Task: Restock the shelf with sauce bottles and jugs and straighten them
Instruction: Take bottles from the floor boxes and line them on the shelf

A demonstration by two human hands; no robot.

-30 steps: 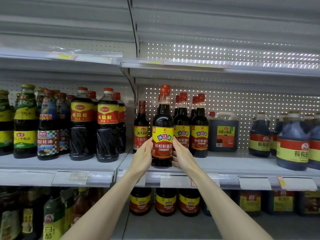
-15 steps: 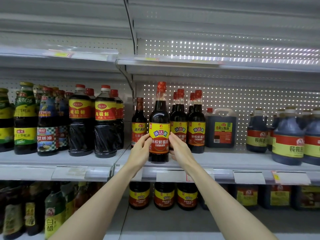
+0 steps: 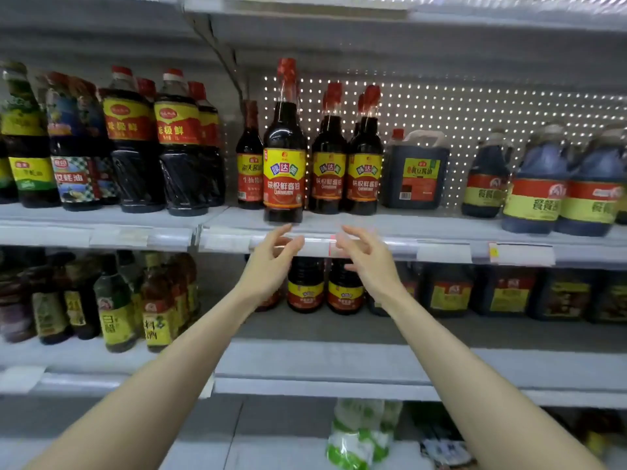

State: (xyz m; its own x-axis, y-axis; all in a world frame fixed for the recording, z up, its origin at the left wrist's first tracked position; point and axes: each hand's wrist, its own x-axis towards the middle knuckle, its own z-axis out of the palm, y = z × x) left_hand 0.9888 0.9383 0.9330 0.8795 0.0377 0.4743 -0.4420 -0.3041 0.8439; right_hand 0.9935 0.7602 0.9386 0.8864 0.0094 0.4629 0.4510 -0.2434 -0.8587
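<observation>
A dark soy sauce bottle [image 3: 284, 154] with a red cap and a yellow-and-red label stands upright at the front edge of the middle shelf [image 3: 390, 228]. Two matching bottles [image 3: 346, 157] stand just behind it to the right. My left hand [image 3: 271, 262] and my right hand [image 3: 366, 259] hover below the shelf edge, both with loosely spread fingers and holding nothing. Neither hand touches the bottle.
Left of it stand large dark bottles [image 3: 152, 144] with red caps. A square soy jug [image 3: 419, 171] and several blue-tinted jugs [image 3: 543, 184] fill the right side. The lower shelf [image 3: 339, 368] carries more bottles and jugs. A green-and-white package [image 3: 359, 432] lies at the bottom.
Both hands have let go of the front soy sauce bottle and dropped below the shelf edge. The view has tilted downward, so the bottle and shelf sit higher.
</observation>
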